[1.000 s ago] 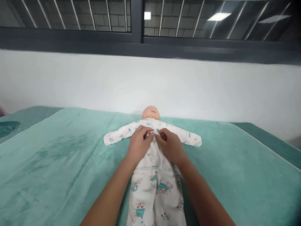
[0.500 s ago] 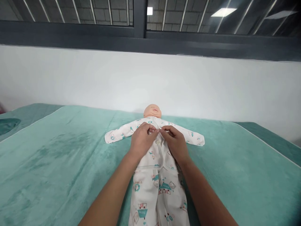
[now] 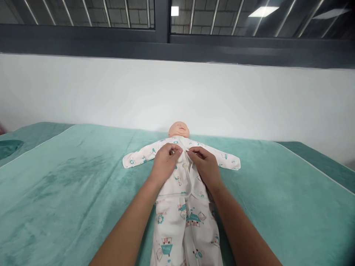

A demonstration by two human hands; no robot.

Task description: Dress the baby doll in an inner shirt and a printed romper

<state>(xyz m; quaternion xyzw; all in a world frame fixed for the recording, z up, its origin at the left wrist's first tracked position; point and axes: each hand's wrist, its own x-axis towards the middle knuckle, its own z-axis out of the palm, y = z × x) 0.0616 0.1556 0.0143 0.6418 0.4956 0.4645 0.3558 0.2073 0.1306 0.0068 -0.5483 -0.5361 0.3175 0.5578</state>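
A baby doll (image 3: 179, 130) lies on its back on a teal blanket (image 3: 69, 184), its head toward the wall and its arms spread. It wears a white romper (image 3: 183, 218) printed with teal animals and houses. My left hand (image 3: 165, 162) pinches the left edge of the romper's front placket at the chest. My right hand (image 3: 203, 165) pinches the right edge just opposite. The fingertips of both hands meet over the placket, just above a small button (image 3: 185, 166).
A white wall (image 3: 177, 96) rises right behind the doll's head, with a dark-framed barred window (image 3: 163, 22) above it. The blanket covers a wide bed surface; a darker teal strip (image 3: 318, 162) shows along its right side.
Both hands have crept a little up the romper's front toward the collar, and stay pinched together on the placket. The doll has not moved.
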